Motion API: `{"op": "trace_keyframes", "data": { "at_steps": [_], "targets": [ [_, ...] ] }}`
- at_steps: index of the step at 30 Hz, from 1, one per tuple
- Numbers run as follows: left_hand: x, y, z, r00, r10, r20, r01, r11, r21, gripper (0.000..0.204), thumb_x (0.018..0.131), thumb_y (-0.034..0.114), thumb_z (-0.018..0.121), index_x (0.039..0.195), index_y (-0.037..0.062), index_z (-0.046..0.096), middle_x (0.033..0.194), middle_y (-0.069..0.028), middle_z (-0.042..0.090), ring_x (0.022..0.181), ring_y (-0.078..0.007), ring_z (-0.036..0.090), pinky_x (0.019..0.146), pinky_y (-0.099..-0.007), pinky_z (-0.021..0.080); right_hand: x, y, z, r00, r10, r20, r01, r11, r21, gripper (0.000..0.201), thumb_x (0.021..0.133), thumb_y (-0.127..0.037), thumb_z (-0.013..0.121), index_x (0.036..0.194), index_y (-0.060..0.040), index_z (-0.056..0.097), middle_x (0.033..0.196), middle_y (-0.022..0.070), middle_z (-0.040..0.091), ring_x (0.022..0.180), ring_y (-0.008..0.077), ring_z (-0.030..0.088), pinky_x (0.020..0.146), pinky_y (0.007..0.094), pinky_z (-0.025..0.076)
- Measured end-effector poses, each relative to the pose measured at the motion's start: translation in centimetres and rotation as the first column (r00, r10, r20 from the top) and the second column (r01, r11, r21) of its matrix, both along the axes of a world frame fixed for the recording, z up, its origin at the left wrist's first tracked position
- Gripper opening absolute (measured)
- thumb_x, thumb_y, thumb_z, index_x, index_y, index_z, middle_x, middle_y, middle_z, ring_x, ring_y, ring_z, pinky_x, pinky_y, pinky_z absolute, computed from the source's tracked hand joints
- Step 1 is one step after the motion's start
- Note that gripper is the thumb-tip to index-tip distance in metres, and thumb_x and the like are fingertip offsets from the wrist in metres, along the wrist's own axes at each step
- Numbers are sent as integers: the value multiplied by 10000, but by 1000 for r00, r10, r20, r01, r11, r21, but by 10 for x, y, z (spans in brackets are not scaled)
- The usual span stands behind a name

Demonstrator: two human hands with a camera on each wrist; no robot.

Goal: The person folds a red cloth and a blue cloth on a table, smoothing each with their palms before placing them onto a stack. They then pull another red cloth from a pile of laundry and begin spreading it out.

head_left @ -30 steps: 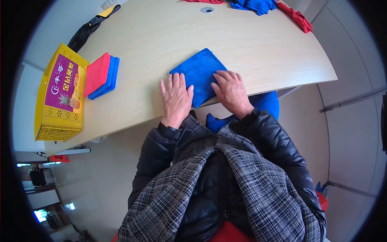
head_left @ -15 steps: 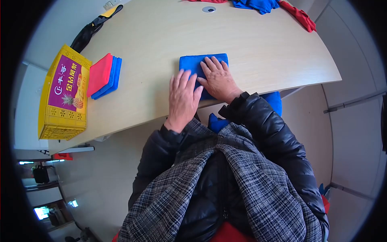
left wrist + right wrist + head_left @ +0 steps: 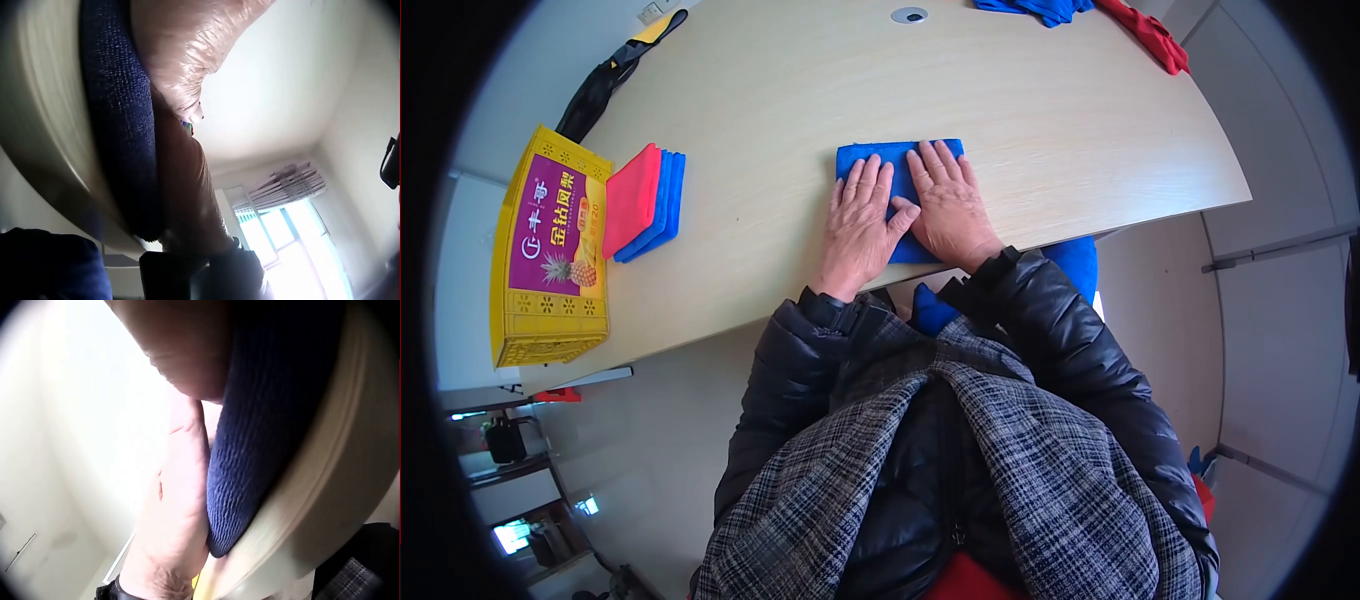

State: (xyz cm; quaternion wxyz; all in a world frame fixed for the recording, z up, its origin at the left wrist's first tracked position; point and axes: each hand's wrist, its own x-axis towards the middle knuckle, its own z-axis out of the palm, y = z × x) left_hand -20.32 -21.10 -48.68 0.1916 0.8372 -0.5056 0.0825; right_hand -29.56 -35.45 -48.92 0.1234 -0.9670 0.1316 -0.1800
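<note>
A folded blue cloth (image 3: 900, 152) lies near the table's front edge in the head view, squared to that edge. Both hands rest flat on it with fingers straight: my left hand (image 3: 859, 222) over its left side, my right hand (image 3: 949, 208) over its right side. The left thumb touches or nearly touches the right hand. Much of the cloth is hidden under the palms. In the left wrist view the cloth (image 3: 122, 125) shows as a thick folded edge on the table; the right wrist view also shows the cloth's edge (image 3: 250, 444), with a hand beside it.
Left on the table (image 3: 745, 255) stand a yellow crate (image 3: 555, 325) with a purple label and, against it, folded red (image 3: 632, 200) and blue cloths (image 3: 668, 205). A black and yellow item (image 3: 605, 85) lies behind. Loose blue (image 3: 1050, 10) and red cloths (image 3: 1148, 38) lie at the far edge.
The blue cloth has turned from a slanted position to square with the table edge. Both hands have shifted, and the left hand has come down onto the cloth beside the right.
</note>
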Motion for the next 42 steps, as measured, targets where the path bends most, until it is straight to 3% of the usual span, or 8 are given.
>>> {"op": "trace_keyframes", "data": {
  "at_steps": [11, 14, 16, 19, 23, 30, 40, 42],
  "targets": [
    [0, 11, 5, 992, 112, -63, -114, 993, -30, 780, 1009, 593, 426, 1503, -9, 394, 1593, -201, 339, 1486, -353, 290, 1211, -515, 215, -15, -7, 4, 994, -108, 1, 107, 991, 76, 663, 1001, -407, 519, 1507, 0, 386, 1592, 210, 340, 1500, 375, 266, 1207, 514, 235],
    [-3, 14, 11, 977, 211, 29, -213, 972, 100, 788, 1009, 594, 423, 1502, -20, 389, 1594, -201, 336, 1491, -350, 282, 1214, -532, 192, -27, -8, 10, 986, -164, -27, 166, 985, 54, 663, 994, -402, 528, 1501, 4, 394, 1586, 212, 348, 1492, 382, 279, 1206, 525, 233],
    [-5, 11, 15, 978, 191, 79, -198, 977, 85, 778, 1014, 592, 409, 1513, -3, 379, 1603, -189, 326, 1496, -343, 273, 1215, -531, 187, -27, -8, 19, 980, -195, -41, 197, 979, 43, 663, 990, -399, 532, 1498, 6, 398, 1583, 213, 352, 1488, 385, 286, 1206, 530, 232],
    [-9, 5, 14, 975, 150, 165, -165, 983, 79, 757, 1024, 588, 380, 1536, 30, 359, 1619, -165, 307, 1506, -329, 255, 1217, -528, 176, -20, -1, 26, 994, -50, 98, 61, 992, -111, 642, 983, -379, 522, 1490, -1, 417, 1575, 207, 369, 1479, 391, 302, 1206, 541, 225],
    [-2, -14, 13, 998, 50, 22, -52, 995, 87, 749, 1025, 590, 368, 1538, 44, 364, 1623, -153, 304, 1512, -323, 243, 1222, -515, 166, -5, -4, 0, 997, 36, 61, -36, 999, 12, 622, 978, -360, 491, 1475, 9, 438, 1557, 211, 394, 1479, 393, 301, 1208, 555, 208],
    [10, -13, 4, 997, 52, -48, -49, 997, 60, 756, 1010, 616, 377, 1517, 56, 408, 1610, -159, 332, 1507, -328, 255, 1218, -529, 178, -6, -4, 1, 1000, 6, 30, -6, 1000, -9, 603, 984, -360, 472, 1486, -26, 438, 1567, 191, 391, 1478, 382, 309, 1209, 540, 217],
    [-12, 0, 14, 995, 97, 39, -100, 991, 85, 729, 1026, 572, 386, 1515, 31, 393, 1603, -171, 334, 1506, -333, 255, 1215, -523, 180, -11, -2, 12, 1000, 3, -11, -3, 998, -66, 608, 991, -390, 481, 1479, -28, 456, 1564, 180, 404, 1482, 370, 308, 1211, 541, 205],
    [-20, 5, 10, 999, 50, 18, -51, 998, 37, 745, 1008, 582, 428, 1493, 17, 424, 1589, -170, 360, 1497, -328, 279, 1213, -536, 183, -10, -2, 12, 993, 111, 38, -107, 990, -87, 600, 998, -385, 482, 1491, -45, 443, 1575, 176, 384, 1490, 358, 291, 1210, 535, 209]
  ]
}}
